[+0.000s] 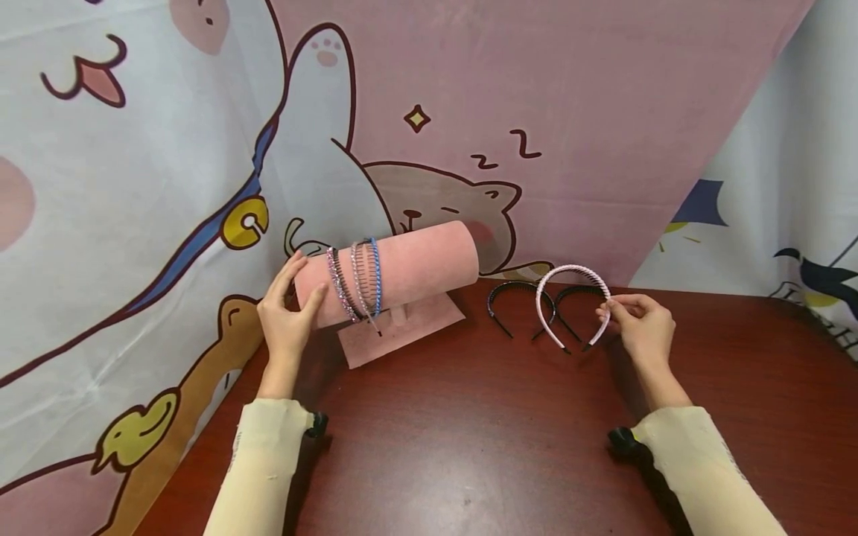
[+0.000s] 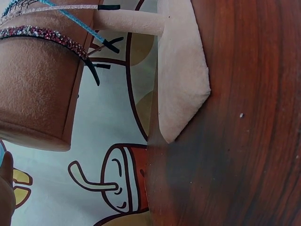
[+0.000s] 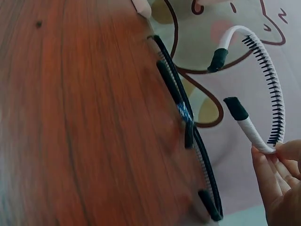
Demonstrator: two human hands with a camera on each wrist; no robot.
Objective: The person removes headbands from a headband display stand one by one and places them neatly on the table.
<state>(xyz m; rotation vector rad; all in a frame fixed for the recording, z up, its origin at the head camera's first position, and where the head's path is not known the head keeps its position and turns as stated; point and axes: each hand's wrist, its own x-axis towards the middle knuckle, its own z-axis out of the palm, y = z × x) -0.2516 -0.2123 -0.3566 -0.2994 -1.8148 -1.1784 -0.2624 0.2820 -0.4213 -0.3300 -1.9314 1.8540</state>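
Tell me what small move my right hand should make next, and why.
Probably carry the white headband left toward the pink roll's bare right end: your right hand pinches it above the table, and three headbands already sit around the roll.

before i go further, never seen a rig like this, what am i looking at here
There is no machine, only a person's two bare hands. The wide picture is taken from the person's head; the other two look out from the left and right wrists, so the table appears tipped sideways. On it stands a pink roll carrying three headbands; two dark headbands rest to its right. The left hand is at the roll's left end; whether it touches is hard to tell. The right hand pinches a pale headband.
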